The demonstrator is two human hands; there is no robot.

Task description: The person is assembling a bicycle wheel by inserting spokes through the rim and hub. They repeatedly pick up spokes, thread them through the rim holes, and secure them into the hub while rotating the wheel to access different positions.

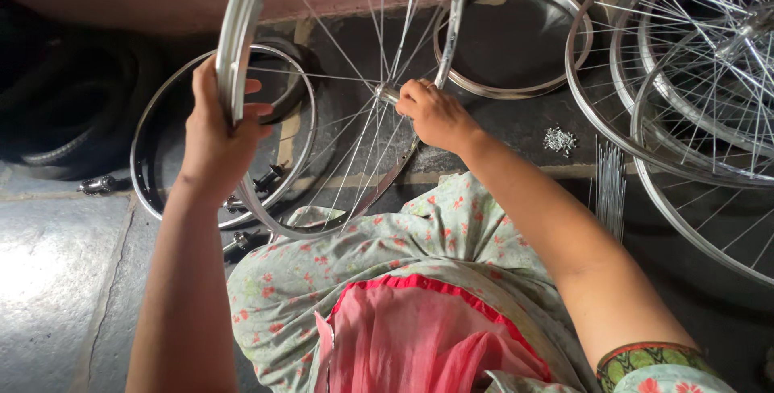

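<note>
A person's left hand [216,131] clamps the shiny steel rim of a spoked bicycle wheel [242,30] standing upright over the lap, while the right hand [434,115] closes its fingers on the hub [387,91] at the wheel's centre. Two bare rims lie flat on the dark stone floor [56,280], one [149,131] at nine o'clock, another [516,38] at one o'clock. Finished wheels [685,79] stack at three o'clock, beside a small heap of spoke nipples [559,141] and a bundle of loose spokes [610,183].

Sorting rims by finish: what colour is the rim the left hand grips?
Shiny silver metal rim, gripped by the left hand; clearest in the head view.
</note>
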